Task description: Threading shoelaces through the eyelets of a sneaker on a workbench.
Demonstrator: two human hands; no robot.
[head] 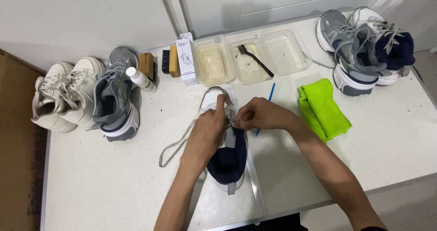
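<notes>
At nine o'clock sit a pair of cream leather sneakers (61, 97) and a grey mesh running shoe (116, 101). Dead centre on the white table (387, 140), the left hand (207, 133) has fingers pinched on the grey lace (175, 144) of the white-and-navy sneaker (227, 158). The right hand (259, 115), touching the left, is pinched shut on that lace too. At three o'clock a lime-green folded cloth (321, 108); at one o'clock, a grey-and-white sneaker pair (359, 49).

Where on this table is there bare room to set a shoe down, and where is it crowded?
Free: the near-left table below the grey shoe, and the near-right stretch below the green cloth. Crowded: the back edge, with trays, brushes and bottle.
</notes>
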